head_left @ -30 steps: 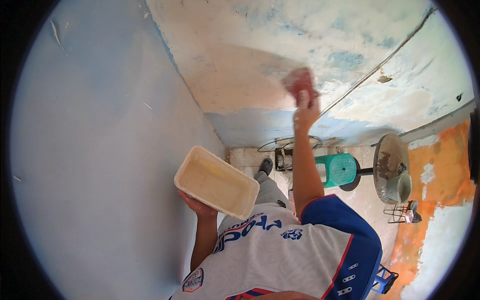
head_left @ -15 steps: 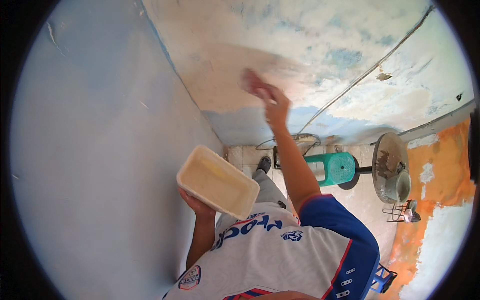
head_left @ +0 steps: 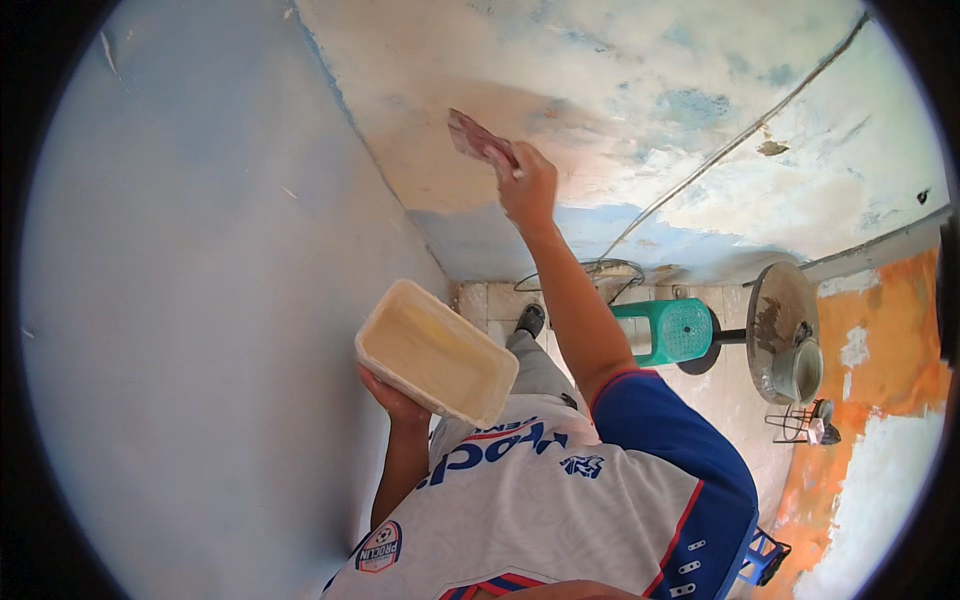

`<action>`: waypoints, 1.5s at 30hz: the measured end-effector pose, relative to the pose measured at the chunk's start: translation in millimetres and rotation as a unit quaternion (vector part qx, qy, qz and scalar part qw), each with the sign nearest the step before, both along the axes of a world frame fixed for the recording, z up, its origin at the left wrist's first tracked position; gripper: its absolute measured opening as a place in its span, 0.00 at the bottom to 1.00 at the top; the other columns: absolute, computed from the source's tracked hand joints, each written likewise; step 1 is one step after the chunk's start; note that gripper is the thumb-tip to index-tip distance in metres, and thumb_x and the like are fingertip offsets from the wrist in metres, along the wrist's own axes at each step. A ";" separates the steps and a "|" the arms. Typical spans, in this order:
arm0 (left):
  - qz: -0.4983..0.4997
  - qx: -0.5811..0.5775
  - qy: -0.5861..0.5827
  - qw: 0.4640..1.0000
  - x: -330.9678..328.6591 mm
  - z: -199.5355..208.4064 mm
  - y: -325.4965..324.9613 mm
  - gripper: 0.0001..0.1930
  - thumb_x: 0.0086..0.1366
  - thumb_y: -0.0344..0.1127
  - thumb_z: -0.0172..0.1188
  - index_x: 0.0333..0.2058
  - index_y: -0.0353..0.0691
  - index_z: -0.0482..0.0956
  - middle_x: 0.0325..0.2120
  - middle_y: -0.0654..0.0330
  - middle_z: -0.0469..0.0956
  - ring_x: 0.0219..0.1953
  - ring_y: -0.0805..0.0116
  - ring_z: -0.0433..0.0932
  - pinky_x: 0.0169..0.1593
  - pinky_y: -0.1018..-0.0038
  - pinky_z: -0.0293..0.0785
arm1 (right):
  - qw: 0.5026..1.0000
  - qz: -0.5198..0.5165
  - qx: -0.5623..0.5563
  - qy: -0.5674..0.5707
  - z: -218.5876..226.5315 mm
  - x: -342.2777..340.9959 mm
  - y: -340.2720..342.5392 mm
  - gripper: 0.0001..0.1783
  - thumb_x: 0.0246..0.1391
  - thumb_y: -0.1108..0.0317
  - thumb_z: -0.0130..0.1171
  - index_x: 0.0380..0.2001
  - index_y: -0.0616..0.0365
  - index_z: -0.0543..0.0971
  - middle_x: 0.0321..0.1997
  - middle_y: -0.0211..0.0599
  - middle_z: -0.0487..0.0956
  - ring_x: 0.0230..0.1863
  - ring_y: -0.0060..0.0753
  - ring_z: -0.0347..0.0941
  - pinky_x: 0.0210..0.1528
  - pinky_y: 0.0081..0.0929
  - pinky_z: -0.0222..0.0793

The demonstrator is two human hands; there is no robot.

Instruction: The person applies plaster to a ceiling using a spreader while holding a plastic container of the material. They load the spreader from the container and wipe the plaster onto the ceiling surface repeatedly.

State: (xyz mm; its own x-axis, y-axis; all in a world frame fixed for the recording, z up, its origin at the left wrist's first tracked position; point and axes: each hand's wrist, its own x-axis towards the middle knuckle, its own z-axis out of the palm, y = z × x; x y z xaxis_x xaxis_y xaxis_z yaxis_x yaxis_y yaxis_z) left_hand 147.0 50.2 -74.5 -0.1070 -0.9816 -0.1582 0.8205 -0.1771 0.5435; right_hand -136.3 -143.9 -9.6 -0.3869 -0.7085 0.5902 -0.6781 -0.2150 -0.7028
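My right hand (head_left: pixel 530 188) is closed round the handle of a reddish putty knife (head_left: pixel 476 136). Its broad blade points up and left at the patchy wall (head_left: pixel 620 110); whether it touches the surface I cannot tell. Low on the left, my left hand (head_left: pixel 392 396) grips the side and underside of a cream rectangular tub (head_left: pixel 440 352), fingers partly hidden beneath it. The tub is tilted so its inside shows, with a pale yellowish patch and whitish residue along the rim.
A plain bluish wall (head_left: pixel 190 300) rises close on my left. To the right stand a green plastic stool (head_left: pixel 683 330) and a round table (head_left: pixel 775 300) bearing a grey pot (head_left: pixel 798 373). A cable (head_left: pixel 720 155) runs along the patchy wall; a coiled wire (head_left: pixel 590 272) lies at its foot.
My right hand has moved left and a little upward along the patchy wall with the putty knife. The tub in my left hand has barely shifted.
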 end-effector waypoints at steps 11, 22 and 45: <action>0.023 0.011 0.006 1.000 1.5 -6.1 5.1 0.41 0.73 0.73 0.32 0.69 0.47 0.63 0.66 0.58 0.67 0.67 0.56 0.67 0.67 0.58 0.68 | 0.972 -0.102 -0.115 -0.178 10.7 -56.2 50.5 0.14 0.63 0.64 0.65 0.45 0.65 0.83 0.37 0.39 0.85 0.36 0.28 0.79 0.40 0.26 0.76; 0.040 0.016 -0.035 0.998 -5.2 10.6 11.9 0.41 0.73 0.72 0.32 0.69 0.46 0.63 0.66 0.57 0.68 0.66 0.57 0.69 0.66 0.59 0.69 | 0.946 -0.228 -0.151 -0.174 24.0 -108.5 52.5 0.12 0.63 0.67 0.63 0.42 0.66 0.83 0.40 0.43 0.86 0.35 0.29 0.81 0.40 0.30 0.78; -0.030 -0.036 -0.027 0.999 -13.3 15.0 9.9 0.40 0.73 0.71 0.34 0.70 0.49 0.61 0.67 0.59 0.66 0.67 0.56 0.68 0.67 0.57 0.68 | 0.994 -0.048 -0.033 -0.098 -20.8 -20.8 21.2 0.15 0.61 0.60 0.66 0.44 0.60 0.85 0.38 0.46 0.86 0.39 0.38 0.83 0.46 0.32 0.76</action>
State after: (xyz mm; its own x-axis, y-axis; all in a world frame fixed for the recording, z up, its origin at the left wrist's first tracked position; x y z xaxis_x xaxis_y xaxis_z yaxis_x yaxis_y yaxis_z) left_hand 133.7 60.2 -59.5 -0.1597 -0.9826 -0.0943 0.7792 -0.1841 0.5991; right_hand -157.2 -122.6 -30.4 -0.5621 -0.6261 0.5404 -0.5493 -0.2058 -0.8099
